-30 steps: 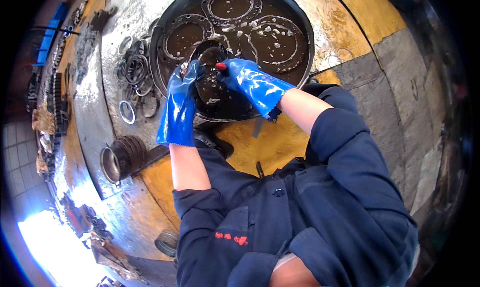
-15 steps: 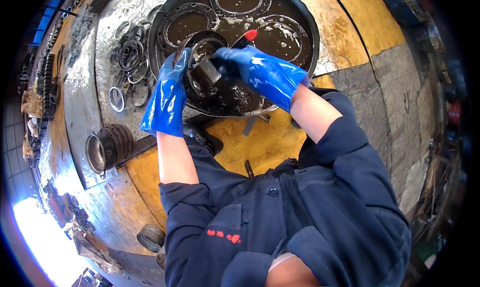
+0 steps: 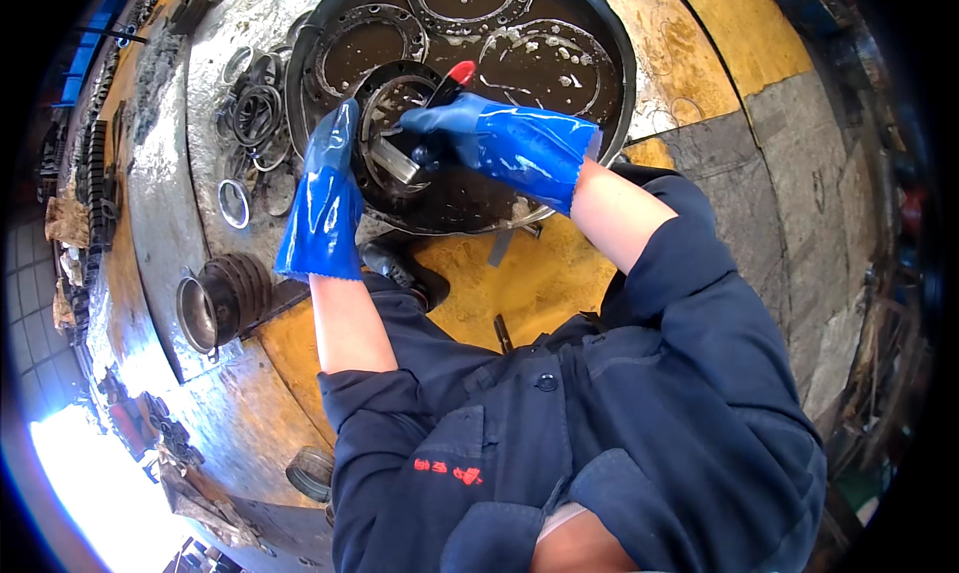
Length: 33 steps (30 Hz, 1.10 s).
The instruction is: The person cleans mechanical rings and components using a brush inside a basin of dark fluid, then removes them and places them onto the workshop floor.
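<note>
My left hand (image 3: 335,153), in a wet blue glove, grips the left rim of a dark flanged metal ring (image 3: 412,71). The ring has bolt holes and is held tilted over a round black tub (image 3: 627,93) of murky brown liquid. In my blue-gloved right hand (image 3: 455,128) is a flat-bladed scraper (image 3: 462,73) with a black, red-ended handle. Its shiny wide metal part (image 3: 394,160) lies over the ring's opening, and its far edge cannot be made out. My right fingers are partly hidden behind the tool and in shadow.
Several similar flanged rings (image 3: 372,53) lie in the liquid on the tub's far side. Left of the tub are a pile of thin metal rings (image 3: 258,113) and a ribbed cylinder (image 3: 225,298). My boot (image 3: 400,273) stands close to the tub's near rim.
The scraper and my right hand have shifted slightly left and down over the ring. The ring now shows more of its face, and my left hand has moved slightly left.
</note>
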Available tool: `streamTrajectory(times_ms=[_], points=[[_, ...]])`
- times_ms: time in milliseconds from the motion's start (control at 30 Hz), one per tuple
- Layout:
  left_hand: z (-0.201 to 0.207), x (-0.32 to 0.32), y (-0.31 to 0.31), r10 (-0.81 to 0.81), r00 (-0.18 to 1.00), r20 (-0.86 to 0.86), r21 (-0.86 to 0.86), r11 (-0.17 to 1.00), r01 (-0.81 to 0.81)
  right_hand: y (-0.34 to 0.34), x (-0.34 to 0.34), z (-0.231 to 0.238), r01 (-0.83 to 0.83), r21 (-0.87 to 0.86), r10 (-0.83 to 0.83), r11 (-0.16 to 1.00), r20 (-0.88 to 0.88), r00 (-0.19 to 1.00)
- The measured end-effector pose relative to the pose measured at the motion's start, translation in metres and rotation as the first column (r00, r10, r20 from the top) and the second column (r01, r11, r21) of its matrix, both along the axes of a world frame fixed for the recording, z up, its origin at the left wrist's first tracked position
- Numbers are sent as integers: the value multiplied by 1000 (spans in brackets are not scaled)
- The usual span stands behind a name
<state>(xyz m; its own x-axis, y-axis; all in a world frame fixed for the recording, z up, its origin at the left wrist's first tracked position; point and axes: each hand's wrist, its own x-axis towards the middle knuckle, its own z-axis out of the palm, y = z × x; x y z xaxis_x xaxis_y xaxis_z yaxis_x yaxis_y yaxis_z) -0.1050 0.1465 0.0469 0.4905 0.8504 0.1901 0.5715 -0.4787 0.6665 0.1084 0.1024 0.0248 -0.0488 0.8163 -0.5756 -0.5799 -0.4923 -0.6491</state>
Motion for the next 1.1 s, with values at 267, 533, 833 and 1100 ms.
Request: streamTrajectory(times_ms=[267, 533, 833, 1100], points=[[2, -2, -1, 10, 1000, -14, -13, 1000, -10, 0, 10, -14, -788, -248, 295, 563, 951, -88], [0, -1, 0, 13, 999, 52, -40, 999, -10, -15, 8, -10, -775, -326, -134, 542, 877, -462], [-2, -2, 3, 45, 982, 181, -183, 983, -12, 3, 14, 6, -921, 45, -492, 387, 855, -165], [-3, -13, -1, -123, 984, -130, 360, 919, 162, -9, 9, -12, -703, -399, -24, 589, 861, -508]])
